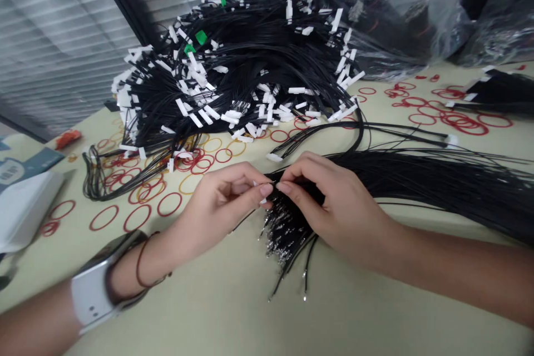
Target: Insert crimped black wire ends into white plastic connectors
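My left hand [229, 192] is closed in a pinch on a small white connector [263, 201], mostly covered by the fingers. Close against it, my right hand [334, 197] pinches the end of a thin black wire; its tip is hidden between the fingertips. Under and beside my right hand lies a thick bundle of black wires [421, 178], running off to the right. The bare metal terminals [283, 233] at the bundle's near end fan out below my fingers.
A large heap of black cables [258, 61] with white connectors stands behind my hands. Red and yellow rubber bands [137, 217] lie scattered on the table [208, 300]. Clear plastic bags [384, 16] sit at the back right, a white box [29, 206] at the left.
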Demonstrator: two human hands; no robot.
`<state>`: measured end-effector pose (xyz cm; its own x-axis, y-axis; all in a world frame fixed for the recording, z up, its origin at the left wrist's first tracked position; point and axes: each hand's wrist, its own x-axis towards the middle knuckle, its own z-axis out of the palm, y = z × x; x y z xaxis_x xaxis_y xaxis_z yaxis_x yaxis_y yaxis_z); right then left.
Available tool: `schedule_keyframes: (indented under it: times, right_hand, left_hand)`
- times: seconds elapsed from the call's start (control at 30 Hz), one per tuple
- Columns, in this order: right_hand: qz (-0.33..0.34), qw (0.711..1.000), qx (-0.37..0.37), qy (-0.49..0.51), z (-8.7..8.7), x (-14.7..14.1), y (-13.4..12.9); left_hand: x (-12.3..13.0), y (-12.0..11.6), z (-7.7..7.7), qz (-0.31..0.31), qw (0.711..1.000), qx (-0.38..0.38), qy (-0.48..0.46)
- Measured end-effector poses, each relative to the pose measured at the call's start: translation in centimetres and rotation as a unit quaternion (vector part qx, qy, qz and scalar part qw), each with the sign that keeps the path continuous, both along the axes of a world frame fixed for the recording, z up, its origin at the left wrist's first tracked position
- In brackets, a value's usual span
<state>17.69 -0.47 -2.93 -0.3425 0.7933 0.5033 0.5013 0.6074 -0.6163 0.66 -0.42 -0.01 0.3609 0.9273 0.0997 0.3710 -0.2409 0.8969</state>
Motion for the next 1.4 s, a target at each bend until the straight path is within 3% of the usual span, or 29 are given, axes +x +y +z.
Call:
schedule_keyframes:
  times: [0.1,0.23,0.37,0.5,0.77,1.4]
  right_hand:
    - [-0.001,1.000,0.004,0.027,0.16,0.10,0.04]
    - [-0.016,0.995,0.066,0.075,0.28,0.39,-0.18]
    - [0.007,0.999,0.038,0.033,0.08,0.36,-0.12]
    - [-0.013,1.000,0.000,0.004,-0.15,0.20,0.07]
    - [-0.005,0.999,0.026,-0.043,-0.22,0.11,-0.23]
    - [0.037,0.998,0.034,-0.040,-0.28,0.23,-0.11]
  left_hand:
    - [0.01,0.00,-0.04,-0.001,0.999,-0.036,-0.021]
    - [-0.16,-0.05,0.03,-0.003,0.997,-0.069,-0.036]
    - [-0.44,0.14,0.13,-0.024,0.995,-0.087,-0.040]
    - [-0.50,0.35,0.02,-0.021,0.990,-0.120,-0.068]
    - [-0.21,0.30,-0.12,-0.015,0.982,-0.179,-0.055]
    - [-0.21,0.12,-0.12,-0.009,0.983,-0.183,-0.033]
